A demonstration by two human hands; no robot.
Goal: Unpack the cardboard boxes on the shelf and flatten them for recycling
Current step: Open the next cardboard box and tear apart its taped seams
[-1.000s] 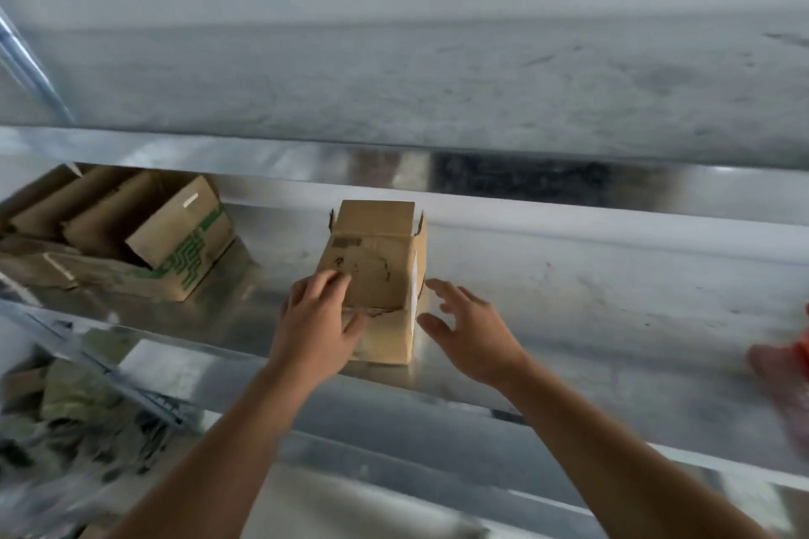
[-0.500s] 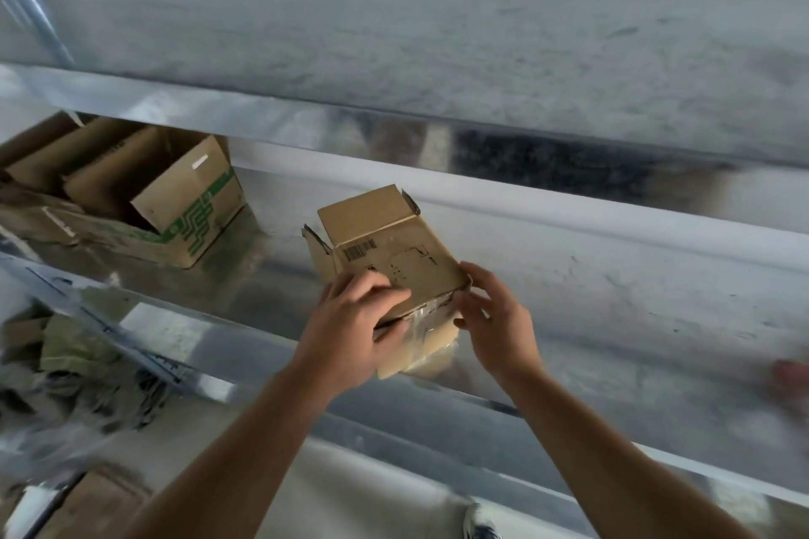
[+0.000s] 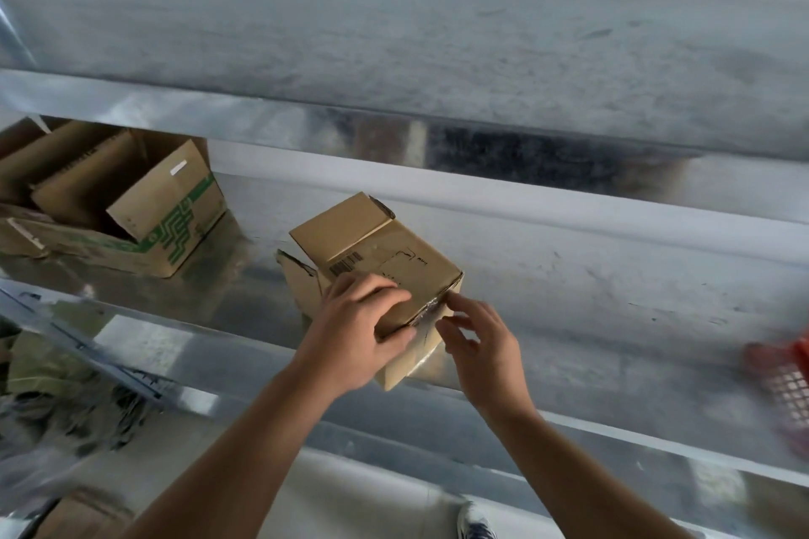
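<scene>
Left grip [image 3: 354,333] is curled over the near top edge of the small cardboard box [image 3: 385,258], fingers on top and thumb on the front face. Right grip [image 3: 477,341] holds nothing: its fingers are loosely spread, with the forefinger touching the box's taped corner. The box sits tilted at the front edge of the metal shelf [image 3: 613,298], one flap raised at the back. A larger open box [image 3: 175,232] with green print stands well apart at left. A red basket [image 3: 783,381] is blurred at far right.
</scene>
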